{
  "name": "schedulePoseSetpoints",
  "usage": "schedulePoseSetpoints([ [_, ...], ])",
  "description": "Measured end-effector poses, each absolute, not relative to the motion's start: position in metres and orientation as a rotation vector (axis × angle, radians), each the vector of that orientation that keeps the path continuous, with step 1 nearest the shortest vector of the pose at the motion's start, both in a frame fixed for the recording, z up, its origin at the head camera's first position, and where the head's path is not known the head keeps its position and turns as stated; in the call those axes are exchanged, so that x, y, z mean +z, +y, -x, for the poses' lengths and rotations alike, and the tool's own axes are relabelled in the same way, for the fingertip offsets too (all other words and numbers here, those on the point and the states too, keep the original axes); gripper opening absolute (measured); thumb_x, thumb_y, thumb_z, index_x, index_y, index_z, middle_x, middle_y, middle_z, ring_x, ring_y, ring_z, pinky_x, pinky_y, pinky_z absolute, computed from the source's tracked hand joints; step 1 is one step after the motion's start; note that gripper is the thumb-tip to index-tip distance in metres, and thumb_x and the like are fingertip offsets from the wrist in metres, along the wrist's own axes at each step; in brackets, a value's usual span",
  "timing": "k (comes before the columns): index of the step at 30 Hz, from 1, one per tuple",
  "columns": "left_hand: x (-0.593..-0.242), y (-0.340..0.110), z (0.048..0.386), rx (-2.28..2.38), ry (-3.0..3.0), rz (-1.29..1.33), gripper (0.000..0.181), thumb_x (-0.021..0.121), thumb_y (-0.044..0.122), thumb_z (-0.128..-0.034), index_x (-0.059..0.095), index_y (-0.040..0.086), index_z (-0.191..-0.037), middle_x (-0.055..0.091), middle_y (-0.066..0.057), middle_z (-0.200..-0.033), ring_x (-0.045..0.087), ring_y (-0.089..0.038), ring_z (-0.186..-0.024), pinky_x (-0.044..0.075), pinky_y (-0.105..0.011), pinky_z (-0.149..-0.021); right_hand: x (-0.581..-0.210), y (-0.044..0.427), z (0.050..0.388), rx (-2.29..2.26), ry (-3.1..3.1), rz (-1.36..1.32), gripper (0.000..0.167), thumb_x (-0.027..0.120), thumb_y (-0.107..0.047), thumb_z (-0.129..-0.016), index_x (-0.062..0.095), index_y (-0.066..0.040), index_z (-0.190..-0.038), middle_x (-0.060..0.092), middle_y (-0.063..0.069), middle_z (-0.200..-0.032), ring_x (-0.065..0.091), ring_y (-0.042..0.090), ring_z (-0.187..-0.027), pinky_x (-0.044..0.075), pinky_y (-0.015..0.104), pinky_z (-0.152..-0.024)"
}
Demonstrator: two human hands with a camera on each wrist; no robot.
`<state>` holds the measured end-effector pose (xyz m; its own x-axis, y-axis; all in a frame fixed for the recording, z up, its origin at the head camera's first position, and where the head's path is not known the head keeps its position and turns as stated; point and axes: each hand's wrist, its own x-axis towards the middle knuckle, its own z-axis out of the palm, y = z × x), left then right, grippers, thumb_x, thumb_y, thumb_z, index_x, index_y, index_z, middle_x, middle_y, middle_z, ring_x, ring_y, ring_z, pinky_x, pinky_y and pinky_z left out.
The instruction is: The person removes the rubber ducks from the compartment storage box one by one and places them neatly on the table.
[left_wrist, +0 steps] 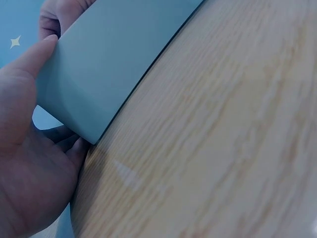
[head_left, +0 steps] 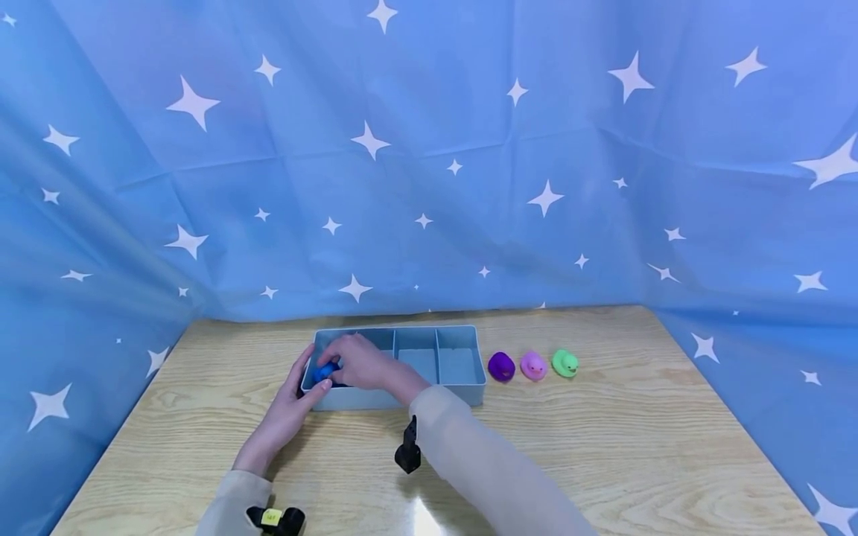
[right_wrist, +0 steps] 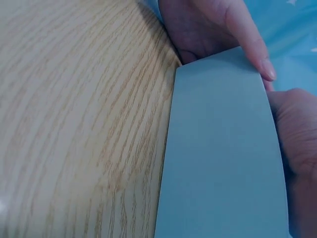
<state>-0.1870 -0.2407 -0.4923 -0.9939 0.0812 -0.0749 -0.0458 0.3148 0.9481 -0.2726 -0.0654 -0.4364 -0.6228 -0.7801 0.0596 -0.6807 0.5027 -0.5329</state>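
Observation:
A blue-grey divided box (head_left: 395,400) stands on the table. My left hand (head_left: 284,417) grips its left end, thumb over the front rim and fingers along the end wall; the left wrist view shows this hand (left_wrist: 29,144) around the corner. My right hand (head_left: 365,362) reaches over the front wall into the left part of the box. Its fingers pinch a blue rubber duck (head_left: 325,371), partly hidden by both hands. In the right wrist view the box's front wall (right_wrist: 223,148) hides the right hand's (right_wrist: 302,134) fingertips.
Right of the box, a purple duck (head_left: 501,367), a pink duck (head_left: 533,366) and a green duck (head_left: 565,363) sit in a row on the wooden table (head_left: 643,447). A blue star-patterned cloth (head_left: 429,186) hangs behind the table and along its sides.

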Motion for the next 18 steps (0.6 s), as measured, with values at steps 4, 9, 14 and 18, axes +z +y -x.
schedulePoseSetpoints([
  [4,-0.49,-0.24,0.187,1.781,2.459,-0.035,0.079,0.057,0.04,-0.1061,0.006,0.032,-0.166,0.0,-0.017,-0.171,0.007,-0.047,-0.154,0.016,-0.069,-0.117,-0.435,-0.064,0.271,-0.82,2.573,1.251,0.027,0.074,-0.014,-0.096,0.075,-0.009,-0.122,0.072,-0.001,-0.117,0.062,0.011,-0.108,0.048,0.018,-0.09],
  [9,-0.49,-0.24,0.186,1.798,2.438,-0.039,0.079,0.057,0.038,-0.1064,0.006,0.032,-0.166,0.0,-0.018,-0.171,0.01,-0.047,-0.153,0.018,-0.067,-0.117,-0.432,-0.06,0.267,-0.87,2.577,1.217,0.028,0.075,-0.015,-0.096,0.074,-0.009,-0.123,0.072,-0.001,-0.116,0.063,0.011,-0.107,0.048,0.018,-0.088],
  [14,-0.493,-0.24,0.187,1.794,2.438,-0.032,0.079,0.056,0.041,-0.1062,0.006,0.033,-0.166,0.001,-0.017,-0.171,0.012,-0.049,-0.153,0.02,-0.066,-0.117,-0.421,-0.052,0.261,-0.977,2.557,1.167,0.027,0.075,-0.015,-0.096,0.074,-0.01,-0.123,0.071,-0.003,-0.109,0.064,0.01,-0.099,0.05,0.017,-0.082],
  [18,-0.494,-0.24,0.186,1.786,2.445,-0.025,0.079,0.055,0.043,-0.1061,0.005,0.034,-0.166,0.0,-0.018,-0.171,0.007,-0.048,-0.153,0.017,-0.068,-0.117,-0.414,-0.047,0.256,-1.018,2.542,1.172,0.028,0.074,-0.015,-0.097,0.073,-0.01,-0.124,0.07,-0.002,-0.114,0.064,0.01,-0.101,0.051,0.017,-0.081],
])
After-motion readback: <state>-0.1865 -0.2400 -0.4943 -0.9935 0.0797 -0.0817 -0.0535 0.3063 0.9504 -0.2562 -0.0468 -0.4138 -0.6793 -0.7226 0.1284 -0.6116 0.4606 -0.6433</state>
